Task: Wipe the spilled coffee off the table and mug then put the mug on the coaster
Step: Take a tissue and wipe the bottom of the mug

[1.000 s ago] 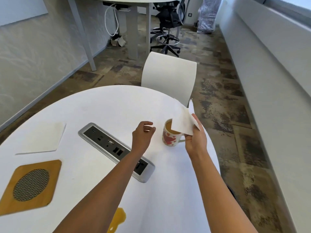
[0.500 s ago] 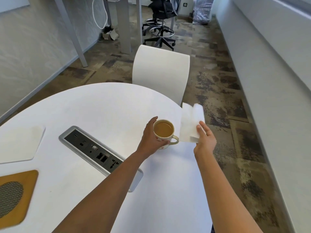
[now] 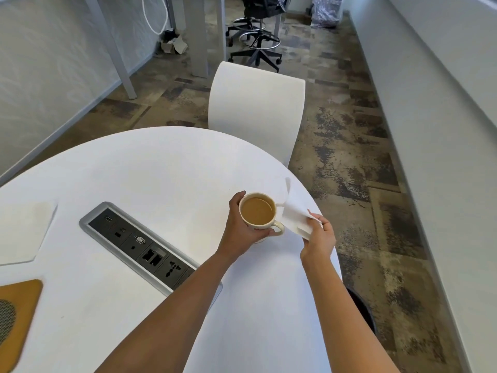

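Coaster (image 3: 20,313): 8 o'clock in view, cut by the left frame edge. Amber-brown slab, rounded corner, dark mesh disc inset. Lies flat, well apart from the mug.
Table (image 3: 150,168): white, matte, smooth. Rounded rim sweeps from 9 o'clock over 12 to 4 o'clock. Bare top between the two forearms and from the mug out to the far rim.
Socket panel (image 3: 139,246): grey metal frame, black insert with ports, set flush. Runs diagonally at 8 o'clock of the mug; the left forearm crosses its near end.
White sheet (image 3: 21,232): flat, pale, one corner cut off. At 9 o'clock, just beyond the coaster.
Left hand (image 3: 242,232): fingers and thumb curled round the mug's body from its 9 o'clock side.
Mug (image 3: 258,214): cream ceramic, round, light-brown coffee close to the brim. Handle points to 4 o'clock. Sits near the table's right rim; whether the base rests on the top, cannot tell.
Right hand (image 3: 318,238): thumb and fingers pinch the tissue, at the table rim.
Tissue (image 3: 294,214): white, thin, folded, soft creases. At 3 o'clock of the mug, just beside the handle; contact unclear.
Chair (image 3: 255,117): white, smooth curved back, at 12 o'clock by the far rim.
Floor (image 3: 349,162): mottled brown-grey carpet. Open strip between table rim and right wall.
Stool (image 3: 255,36): black, wheeled base, metal foot ring, far off at 12 o'clock.
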`<state>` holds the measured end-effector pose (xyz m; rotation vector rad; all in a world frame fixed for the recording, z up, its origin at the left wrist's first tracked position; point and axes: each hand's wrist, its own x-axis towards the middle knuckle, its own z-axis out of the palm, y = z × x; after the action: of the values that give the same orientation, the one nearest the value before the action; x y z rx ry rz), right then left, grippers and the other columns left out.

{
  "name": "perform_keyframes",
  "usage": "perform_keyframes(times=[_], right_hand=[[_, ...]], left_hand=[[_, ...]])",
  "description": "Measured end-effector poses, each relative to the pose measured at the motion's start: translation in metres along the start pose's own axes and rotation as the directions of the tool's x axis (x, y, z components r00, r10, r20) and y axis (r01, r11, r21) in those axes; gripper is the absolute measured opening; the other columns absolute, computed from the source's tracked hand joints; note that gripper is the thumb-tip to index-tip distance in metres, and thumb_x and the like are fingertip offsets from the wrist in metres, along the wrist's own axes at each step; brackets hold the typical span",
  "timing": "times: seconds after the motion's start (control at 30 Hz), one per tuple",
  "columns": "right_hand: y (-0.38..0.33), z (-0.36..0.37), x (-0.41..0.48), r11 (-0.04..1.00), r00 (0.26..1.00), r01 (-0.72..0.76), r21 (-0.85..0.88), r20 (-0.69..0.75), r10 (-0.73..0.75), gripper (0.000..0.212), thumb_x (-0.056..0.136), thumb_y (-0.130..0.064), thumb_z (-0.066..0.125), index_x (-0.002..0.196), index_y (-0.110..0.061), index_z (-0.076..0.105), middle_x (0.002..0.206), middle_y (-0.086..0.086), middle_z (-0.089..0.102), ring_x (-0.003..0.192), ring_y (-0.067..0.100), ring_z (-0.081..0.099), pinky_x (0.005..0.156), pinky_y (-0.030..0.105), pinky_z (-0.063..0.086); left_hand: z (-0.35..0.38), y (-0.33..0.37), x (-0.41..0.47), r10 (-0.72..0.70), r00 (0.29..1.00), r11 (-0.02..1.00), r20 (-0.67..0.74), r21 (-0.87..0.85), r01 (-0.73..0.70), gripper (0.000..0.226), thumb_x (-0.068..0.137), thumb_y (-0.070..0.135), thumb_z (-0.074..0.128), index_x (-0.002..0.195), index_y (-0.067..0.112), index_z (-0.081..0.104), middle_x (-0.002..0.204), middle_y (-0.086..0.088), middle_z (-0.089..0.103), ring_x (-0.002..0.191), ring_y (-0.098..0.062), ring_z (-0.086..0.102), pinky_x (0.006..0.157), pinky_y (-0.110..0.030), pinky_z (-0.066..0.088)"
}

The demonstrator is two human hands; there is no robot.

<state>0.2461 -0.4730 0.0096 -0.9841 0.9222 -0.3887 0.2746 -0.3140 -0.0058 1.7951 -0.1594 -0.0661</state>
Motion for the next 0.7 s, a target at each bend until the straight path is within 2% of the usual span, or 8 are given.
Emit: perform_keyframes(times=[0.1, 0.3, 0.37, 0.43, 0.53, 0.6, 0.67, 0.7], right_hand=[[0.004, -0.001, 0.001, 1.0, 0.999, -0.016, 0.007, 0.049, 0.016, 0.033, 0.089, 0.005, 0.048, 0.07, -0.022, 0.057, 0.091, -0.009, 0.065, 0.088, 0.013, 0.058, 0.065, 0.022, 0.049], [0.005, -0.004, -0.001, 0.999, 0.989, -0.046, 0.011, 0.139, 0.044, 0.043, 0.089, 0.013, 0.035, 0.092, -0.013, 0.07, 0.112, 0.001, 0.062, 0.101, 0.017, 0.058, 0.076, 0.021, 0.051], [0.003, -0.006, -0.002, 0.999, 0.99, -0.052, 0.01, 0.135, 0.05, 0.044, 0.09, 0.009, 0.034, 0.105, -0.012, 0.069, 0.117, 0.001, 0.061, 0.105, 0.018, 0.057, 0.079, 0.021, 0.05], [0.0, -0.009, -0.003, 0.999, 0.992, -0.052, 0.013, 0.115, 0.05, 0.038, 0.092, 0.002, 0.039, 0.111, -0.013, 0.068, 0.113, 0.0, 0.061, 0.099, 0.016, 0.058, 0.076, 0.02, 0.05], [-0.004, -0.016, -0.005, 0.999, 0.996, -0.012, 0.043, 0.09, 0.008, 0.023, 0.091, -0.015, 0.057, 0.11, -0.011, 0.069, 0.102, -0.001, 0.069, 0.093, 0.015, 0.063, 0.072, 0.023, 0.053], [-0.005, -0.02, -0.013, 0.999, 0.998, 0.016, 0.038, 0.06, -0.018, 0.015, 0.085, -0.025, 0.067, 0.095, -0.016, 0.074, 0.095, -0.003, 0.072, 0.086, 0.012, 0.066, 0.061, 0.02, 0.055], [-0.004, -0.023, -0.025, 0.996, 0.997, 0.06, 0.059, 0.04, -0.063, 0.006, 0.082, -0.019, 0.071, 0.085, -0.023, 0.074, 0.098, -0.002, 0.071, 0.079, 0.004, 0.068, 0.053, 0.015, 0.053], [-0.002, -0.023, -0.031, 0.993, 0.994, 0.094, 0.068, 0.041, -0.097, 0.013, 0.082, -0.013, 0.07, 0.087, -0.025, 0.072, 0.101, -0.001, 0.069, 0.078, 0.001, 0.067, 0.053, 0.013, 0.053]], left_hand=[[0.0, -0.003, 0.001, -0.008, 1.0, 1.0, 0.001, 0.006, 0.008, 0.106, 0.05, 0.02, 0.092, 0.135, 0.018, 0.029, 0.134, 0.002, 0.045, 0.121, -0.011, 0.046, 0.096, -0.024, 0.043], [0.0, 0.004, -0.001, 0.02, 0.999, 0.999, -0.045, 0.039, -0.018, 0.089, 0.051, 0.025, 0.091, 0.125, 0.027, 0.043, 0.124, 0.012, 0.054, 0.112, -0.003, 0.051, 0.087, -0.007, 0.042], [0.0, 0.006, -0.003, 0.017, 0.998, 0.998, -0.067, 0.054, -0.013, 0.088, 0.05, 0.026, 0.09, 0.124, 0.027, 0.045, 0.123, 0.012, 0.055, 0.111, -0.002, 0.052, 0.086, -0.005, 0.04], [-0.001, 0.008, -0.005, 0.003, 0.996, 0.998, -0.093, 0.057, 0.003, 0.087, 0.049, 0.025, 0.09, 0.124, 0.028, 0.045, 0.122, 0.014, 0.056, 0.11, -0.002, 0.052, 0.086, -0.002, 0.038], [-0.005, 0.015, -0.011, -0.022, 0.991, 0.999, -0.13, 0.042, 0.028, 0.087, 0.049, 0.026, 0.091, 0.123, 0.031, 0.046, 0.12, 0.018, 0.056, 0.109, 0.002, 0.052, 0.084, -0.001, 0.038], [-0.011, 0.025, -0.013, -0.022, 0.988, 0.999, -0.152, 0.031, 0.027, 0.085, 0.048, 0.027, 0.091, 0.119, 0.037, 0.046, 0.117, 0.021, 0.057, 0.106, 0.007, 0.052, 0.083, -0.002, 0.04], [-0.016, 0.039, -0.015, -0.008, 0.985, 0.999, -0.175, 0.03, 0.013, 0.082, 0.047, 0.028, 0.091, 0.113, 0.045, 0.045, 0.114, 0.024, 0.057, 0.104, 0.013, 0.051, 0.081, -0.001, 0.04], [-0.019, 0.046, -0.016, 0.004, 0.983, 0.999, -0.184, 0.033, 0.002, 0.081, 0.047, 0.029, 0.091, 0.111, 0.047, 0.044, 0.113, 0.026, 0.057, 0.103, 0.014, 0.051, 0.081, -0.002, 0.04]])
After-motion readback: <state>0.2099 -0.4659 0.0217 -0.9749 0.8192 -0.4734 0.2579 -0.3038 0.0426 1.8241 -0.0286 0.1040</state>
